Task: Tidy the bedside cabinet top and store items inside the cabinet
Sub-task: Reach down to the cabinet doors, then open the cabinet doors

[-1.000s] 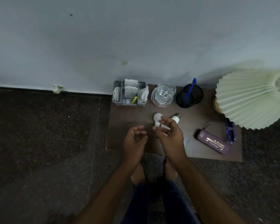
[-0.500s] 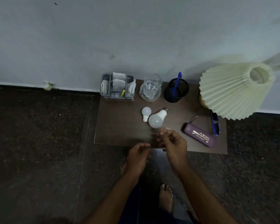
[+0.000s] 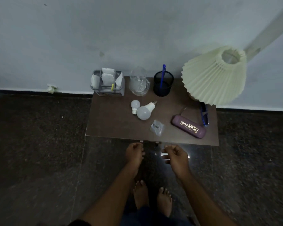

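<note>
We find bare cabinet top (image 3: pixel 111 123) along the front left; behind it two bulbs (image 3: pixel 143 110) lie touching, the organiser (image 3: pixel 108 85), glass (image 3: pixel 139 82) and pen cup (image 3: pixel 163 84) line the wall, and the lampshade (image 3: pixel 214 79) overhangs the right corner.

The purple spectacle case (image 3: pixel 188 129), lying at about four o'clock on the cabinet top (image 3: pixel 114 126), carries gold lettering reading "PRINCE OPTICALS". A smaller line beneath and a row of digits above it are too small to read.
</note>
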{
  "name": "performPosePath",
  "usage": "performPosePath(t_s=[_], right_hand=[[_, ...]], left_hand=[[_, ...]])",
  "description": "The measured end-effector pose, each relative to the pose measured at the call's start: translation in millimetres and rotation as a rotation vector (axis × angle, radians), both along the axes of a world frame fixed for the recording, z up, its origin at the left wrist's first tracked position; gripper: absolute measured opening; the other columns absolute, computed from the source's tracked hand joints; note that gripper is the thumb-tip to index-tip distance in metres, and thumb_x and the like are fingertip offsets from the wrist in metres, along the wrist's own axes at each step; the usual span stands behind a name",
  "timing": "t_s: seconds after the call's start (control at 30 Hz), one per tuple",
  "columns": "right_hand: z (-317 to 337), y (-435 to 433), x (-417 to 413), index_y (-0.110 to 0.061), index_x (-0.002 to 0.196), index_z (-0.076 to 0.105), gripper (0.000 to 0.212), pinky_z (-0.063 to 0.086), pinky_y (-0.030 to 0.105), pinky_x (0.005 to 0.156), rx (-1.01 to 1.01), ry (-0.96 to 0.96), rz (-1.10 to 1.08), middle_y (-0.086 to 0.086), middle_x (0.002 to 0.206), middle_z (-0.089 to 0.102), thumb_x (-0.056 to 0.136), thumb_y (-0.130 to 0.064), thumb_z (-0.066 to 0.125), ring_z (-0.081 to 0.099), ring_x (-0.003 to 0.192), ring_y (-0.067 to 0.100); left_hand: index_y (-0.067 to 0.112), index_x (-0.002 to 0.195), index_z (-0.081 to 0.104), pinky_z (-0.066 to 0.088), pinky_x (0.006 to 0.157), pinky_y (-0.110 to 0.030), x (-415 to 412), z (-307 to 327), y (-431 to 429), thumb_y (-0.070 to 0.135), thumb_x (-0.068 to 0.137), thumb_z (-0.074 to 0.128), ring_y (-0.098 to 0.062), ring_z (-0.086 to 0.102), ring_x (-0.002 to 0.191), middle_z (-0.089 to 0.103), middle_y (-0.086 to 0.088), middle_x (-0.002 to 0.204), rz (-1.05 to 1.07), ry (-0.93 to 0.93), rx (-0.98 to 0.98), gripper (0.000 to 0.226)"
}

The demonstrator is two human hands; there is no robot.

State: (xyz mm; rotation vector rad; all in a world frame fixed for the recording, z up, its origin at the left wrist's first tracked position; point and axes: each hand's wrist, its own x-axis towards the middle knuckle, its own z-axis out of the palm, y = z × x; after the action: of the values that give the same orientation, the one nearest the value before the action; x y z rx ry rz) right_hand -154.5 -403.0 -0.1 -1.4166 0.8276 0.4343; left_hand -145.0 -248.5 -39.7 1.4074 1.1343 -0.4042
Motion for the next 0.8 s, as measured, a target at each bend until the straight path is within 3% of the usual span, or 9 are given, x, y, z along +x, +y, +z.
performPosePath(t_s=[0.1, 0.17, 0.3, 0.43, 0.53, 0.67, 0.8], right_hand=[[-25, -1, -6, 0.001, 0.097, 0.067, 0.011, 0.046, 0.026, 0.052, 0.007, 0.033, 0.048, 0.026, 0.091, 0.07, 0.094, -0.01, 0.064, 0.061, 0.068, 0.027], [-42, 2, -8, -0.003, 0.099, 0.066, 0.011, 0.047, 0.023, 0.051, 0.002, 0.031, 0.082, 0.023, 0.093, 0.071, 0.094, -0.013, 0.065, 0.062, 0.07, 0.026], [-62, 11, -5, -0.012, 0.109, 0.061, 0.015, 0.049, 0.021, 0.05, 0.004, 0.023, 0.117, 0.011, 0.094, 0.07, 0.096, -0.019, 0.064, 0.062, 0.071, 0.02], [-81, 18, -1, -0.014, 0.105, 0.066, 0.017, 0.051, 0.027, 0.058, 0.004, 0.008, 0.195, 0.013, 0.101, 0.07, 0.097, -0.028, 0.063, 0.062, 0.079, 0.024], [-93, 20, -1, -0.015, 0.099, 0.07, 0.025, 0.053, 0.039, 0.069, -0.023, -0.006, 0.245, 0.013, 0.096, 0.072, 0.096, -0.038, 0.062, 0.063, 0.078, 0.025], [-100, 17, 0, -0.011, 0.102, 0.063, 0.025, 0.041, 0.026, 0.052, 0.073, 0.004, 0.269, 0.008, 0.083, 0.065, 0.101, -0.035, 0.054, 0.057, 0.058, 0.02], [-116, 11, -2, -0.007, 0.11, 0.064, 0.033, 0.043, 0.016, 0.04, 0.042, -0.052, 0.336, 0.011, 0.088, 0.067, 0.103, -0.036, 0.048, 0.055, 0.056, 0.019]], left_hand=[[0.015, 0.098, 0.054, 0.042, 0.044, -0.022, 0, -20, 2, 0.014, 0.098, 0.055, -0.015, 0.053, 0.054, 0.059, -0.006, 0.08, 0.018, -0.029, 0.051, 0.002], [0.016, 0.105, 0.051, 0.039, 0.038, -0.018, -3, -36, 4, 0.015, 0.099, 0.054, -0.015, 0.051, 0.053, 0.059, -0.007, 0.083, 0.007, -0.047, 0.049, 0.007], [0.021, 0.114, 0.052, 0.043, 0.046, -0.022, -12, -57, 8, 0.021, 0.102, 0.051, -0.014, 0.054, 0.056, 0.059, -0.001, 0.079, -0.072, -0.074, -0.021, 0.012], [0.012, 0.124, 0.057, 0.045, 0.05, -0.025, -15, -77, 17, 0.028, 0.102, 0.051, -0.015, 0.059, 0.058, 0.063, -0.002, 0.078, -0.136, -0.09, -0.02, 0.027], [0.011, 0.121, 0.06, 0.042, 0.047, -0.021, -13, -84, 18, 0.03, 0.102, 0.051, -0.013, 0.059, 0.055, 0.065, -0.001, 0.077, -0.176, -0.113, 0.024, 0.028], [0.011, 0.112, 0.063, 0.037, 0.037, -0.016, -9, -93, 21, 0.031, 0.102, 0.051, 0.0, 0.054, 0.036, 0.064, -0.002, 0.073, -0.272, -0.167, 0.088, 0.025], [0.013, 0.091, 0.062, 0.037, 0.035, -0.012, -11, -108, 25, 0.03, 0.1, 0.055, -0.001, 0.051, 0.033, 0.063, -0.007, 0.068, -0.327, -0.268, 0.146, 0.02]])
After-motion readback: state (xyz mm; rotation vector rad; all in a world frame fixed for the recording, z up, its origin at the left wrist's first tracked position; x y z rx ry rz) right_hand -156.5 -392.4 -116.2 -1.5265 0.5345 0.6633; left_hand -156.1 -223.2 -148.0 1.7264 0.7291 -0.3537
